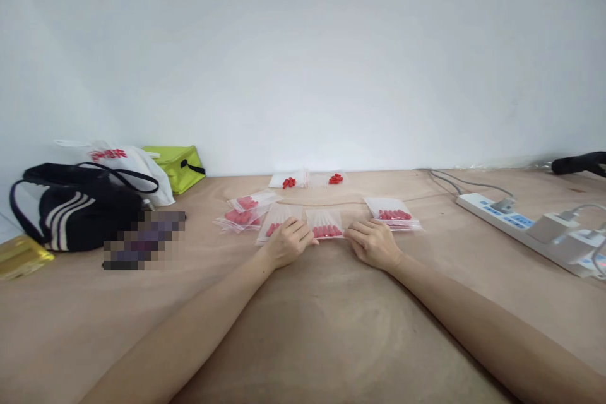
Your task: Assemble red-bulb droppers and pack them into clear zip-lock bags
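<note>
A small clear plastic bag point(323, 219) lies between my hands, with a row of red capsule-shaped pieces point(326, 231) along its near edge. My left hand point(290, 242) is closed, thumb and fingers pinching the bag's near left corner. At the near right corner, the curled fingers of my right hand point(375, 243) grip the same bag. Partly under my left hand is another bag point(286, 211) with red pieces. Beyond my right hand sits a stack of filled bags point(391, 207), and a looser pile of them point(243, 218) lies to the left.
By the wall are two bags point(310, 177) with loose red pieces on top. At left stand a black striped bag point(80, 208), a white bag point(142, 173), a lime-green bag point(177, 167) and a pixelated item point(144, 243). A power strip point(514, 224) with plugs and cables is on the right.
</note>
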A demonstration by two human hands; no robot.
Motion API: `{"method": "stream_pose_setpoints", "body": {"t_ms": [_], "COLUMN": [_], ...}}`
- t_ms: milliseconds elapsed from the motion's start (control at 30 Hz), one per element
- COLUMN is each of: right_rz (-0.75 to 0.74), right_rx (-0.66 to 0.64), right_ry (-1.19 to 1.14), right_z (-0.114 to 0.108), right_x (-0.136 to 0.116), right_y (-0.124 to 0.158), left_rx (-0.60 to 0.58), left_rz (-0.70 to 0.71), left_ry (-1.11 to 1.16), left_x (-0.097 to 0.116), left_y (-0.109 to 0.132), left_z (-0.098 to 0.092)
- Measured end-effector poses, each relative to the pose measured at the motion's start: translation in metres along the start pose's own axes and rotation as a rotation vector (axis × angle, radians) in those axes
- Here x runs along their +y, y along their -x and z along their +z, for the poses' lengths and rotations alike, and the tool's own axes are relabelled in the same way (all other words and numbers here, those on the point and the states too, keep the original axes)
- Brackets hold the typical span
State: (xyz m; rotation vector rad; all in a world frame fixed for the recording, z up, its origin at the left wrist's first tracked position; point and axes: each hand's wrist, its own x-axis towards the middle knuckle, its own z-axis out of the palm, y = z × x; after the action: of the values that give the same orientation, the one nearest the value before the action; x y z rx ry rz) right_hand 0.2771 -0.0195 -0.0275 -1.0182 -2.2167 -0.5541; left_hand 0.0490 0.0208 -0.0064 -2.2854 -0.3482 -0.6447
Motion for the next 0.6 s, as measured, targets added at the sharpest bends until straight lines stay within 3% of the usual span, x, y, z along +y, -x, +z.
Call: {"method": "stream_pose_setpoints", "body": {"t_ms": [133, 233, 333, 433, 600], "right_rz": [0.048, 0.047, 0.097, 0.120, 0.143], "right_rx": [-0.013, 0.015, 0.116, 0.183, 0.087], "right_ry": [-0.274, -0.328, -0.213, -0.082, 0.178], "right_z": [0.010, 0.017, 0.016, 0.009, -0.004], "right_x": [-0.007, -0.005, 0.013, 0.032, 0.034], "right_y": [-0.004, -0.003, 0.003, 0.010, 0.013], "left_rx": [-0.010, -0.024, -0.082, -0.181, -0.395], "left_rz": [-0.015, -0.203, -0.444, -0.598, -0.692], "left_ry": [0.096, 0.221, 0.298, 0.325, 0.397], "left_x": [0.001, -0.001, -0.009, -0.019, -0.021], "left_y": [0.002, 0.008, 0.022, 0.041, 0.063], "left_z": [0.000, -0.004, -0.011, -0.016, -0.019]}}
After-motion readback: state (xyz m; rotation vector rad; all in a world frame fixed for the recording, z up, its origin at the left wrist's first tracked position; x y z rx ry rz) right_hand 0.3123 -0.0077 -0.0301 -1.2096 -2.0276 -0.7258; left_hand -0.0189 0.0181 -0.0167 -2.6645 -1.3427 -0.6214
